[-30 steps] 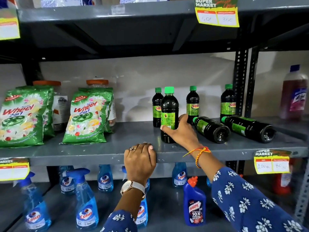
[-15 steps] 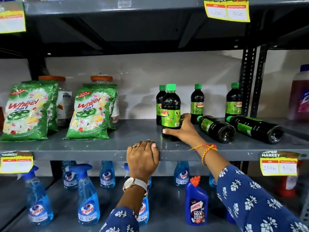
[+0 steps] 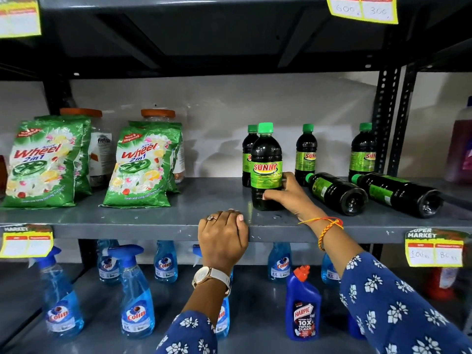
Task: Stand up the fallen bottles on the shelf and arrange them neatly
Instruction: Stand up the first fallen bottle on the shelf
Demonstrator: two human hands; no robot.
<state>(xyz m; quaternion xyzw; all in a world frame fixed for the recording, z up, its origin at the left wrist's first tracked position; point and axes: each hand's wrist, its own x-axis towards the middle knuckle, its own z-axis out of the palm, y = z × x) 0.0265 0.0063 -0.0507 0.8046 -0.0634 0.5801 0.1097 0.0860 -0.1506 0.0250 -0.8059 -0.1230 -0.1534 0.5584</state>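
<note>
In the head view, we see the grey metal shelf [image 3: 153, 221] across the middle. Our right hand [image 3: 286, 198] is closed around the lower body of an upright dark plastic bottle with green cap and green "SUNNY" label [image 3: 266, 164], which stands near the front edge, at about one o'clock from our left hand [image 3: 222, 238]. The left hand is curled over the shelf's front edge and holds only the edge.

Behind the held bottle stands a second upright dark bottle [image 3: 247, 152], mostly hidden by it. Two more upright bottles [image 3: 306, 152] [image 3: 362, 152] stand at the back, at three o'clock from it; their labels are partly turned away.

Two fallen dark bottles [image 3: 337, 192] [image 3: 398, 194] lie on their sides at three o'clock from the right hand, bases toward us.

At nine o'clock stand green "Wheel" detergent bags [image 3: 143, 167], and they cover most of the orange-lidded jars [image 3: 158, 114] behind.
</note>
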